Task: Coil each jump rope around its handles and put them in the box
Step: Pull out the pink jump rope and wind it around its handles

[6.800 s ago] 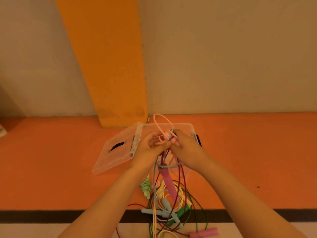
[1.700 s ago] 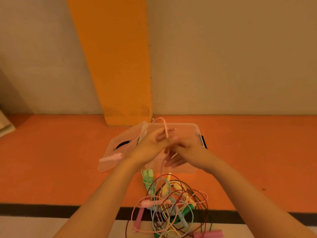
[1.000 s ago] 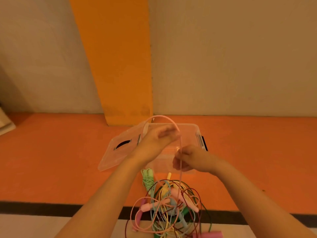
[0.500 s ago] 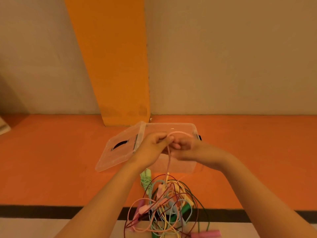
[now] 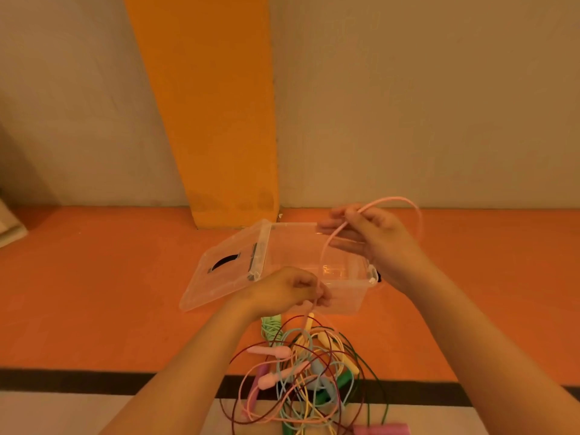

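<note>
My right hand [image 5: 373,243] is raised above the clear plastic box [image 5: 351,296] and pinches a pink jump rope cord [image 5: 408,204] that loops up and over it. My left hand [image 5: 288,291] sits lower, in front of the box, and grips the same pink cord where it runs down. Below my hands lies a tangled pile of jump ropes [image 5: 307,372] in pink, yellow, light blue, green and dark red, with pink handles [image 5: 270,351] among them. A light green coiled rope [image 5: 271,324] lies at the pile's far edge.
The box's clear lid [image 5: 219,277] hangs open to the left. The orange floor [image 5: 94,293] runs to a beige wall with an orange pillar [image 5: 219,120]. A black stripe [image 5: 78,381] crosses the floor near me. A pale object [image 5: 9,227] lies at the far left.
My hands were together over the box; now my right hand has risen up and right, drawing the pink cord out, while my left hand has dropped lower on the cord.
</note>
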Demonstrator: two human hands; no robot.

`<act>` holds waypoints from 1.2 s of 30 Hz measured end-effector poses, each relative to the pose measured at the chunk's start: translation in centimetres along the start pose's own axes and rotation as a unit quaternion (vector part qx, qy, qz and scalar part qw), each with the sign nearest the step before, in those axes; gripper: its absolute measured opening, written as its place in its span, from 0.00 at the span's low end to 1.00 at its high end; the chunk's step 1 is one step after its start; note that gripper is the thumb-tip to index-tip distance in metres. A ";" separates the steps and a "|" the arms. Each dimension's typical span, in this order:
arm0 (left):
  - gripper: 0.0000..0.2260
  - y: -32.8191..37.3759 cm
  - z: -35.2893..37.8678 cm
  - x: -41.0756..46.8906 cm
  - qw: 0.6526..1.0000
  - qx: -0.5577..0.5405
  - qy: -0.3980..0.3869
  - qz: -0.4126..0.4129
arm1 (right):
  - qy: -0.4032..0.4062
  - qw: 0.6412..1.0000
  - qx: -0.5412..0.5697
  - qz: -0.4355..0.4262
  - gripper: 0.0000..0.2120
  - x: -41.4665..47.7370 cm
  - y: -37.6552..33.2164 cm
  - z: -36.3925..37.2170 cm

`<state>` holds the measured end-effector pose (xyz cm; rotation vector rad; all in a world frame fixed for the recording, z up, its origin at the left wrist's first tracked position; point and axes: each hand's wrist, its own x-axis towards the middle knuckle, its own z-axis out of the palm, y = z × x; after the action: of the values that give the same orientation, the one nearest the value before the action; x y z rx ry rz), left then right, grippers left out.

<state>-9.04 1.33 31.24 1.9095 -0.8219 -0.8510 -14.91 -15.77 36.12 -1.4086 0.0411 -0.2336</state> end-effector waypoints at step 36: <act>0.21 3.1 -1.0 -0.9 0.989 -0.115 0.084 0.045 | -0.142 0.971 -0.161 0.100 0.12 -0.8 1.8 2.3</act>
<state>-9.37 1.28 34.62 1.7018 -0.6726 -0.6888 -15.09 -13.09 34.64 -1.7369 -0.0164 0.1517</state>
